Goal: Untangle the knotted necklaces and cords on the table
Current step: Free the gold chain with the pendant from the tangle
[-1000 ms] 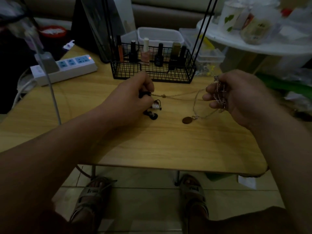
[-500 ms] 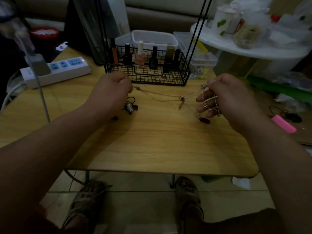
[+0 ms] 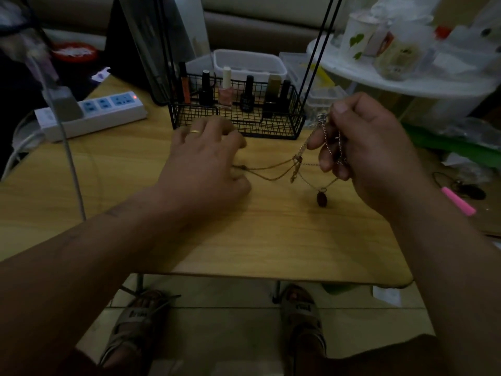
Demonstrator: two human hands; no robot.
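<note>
Knotted necklaces [image 3: 296, 164] stretch between both hands just above the table [image 3: 271, 240]. The right hand [image 3: 374, 150], raised with its forearm angled inward, pinches a silver chain [image 3: 325, 139] between its thumb and curled fingers. A dark pendant [image 3: 321, 198] sits below that grip. The left hand [image 3: 206, 169], low and palm down, curls its fingers around the brown cord [image 3: 268, 173], which runs rightward from it into the knot.

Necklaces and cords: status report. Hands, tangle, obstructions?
Left hand pinches brown cord. Right hand grips silver chain. Knot between them, not undone. Wire basket close behind.
</note>
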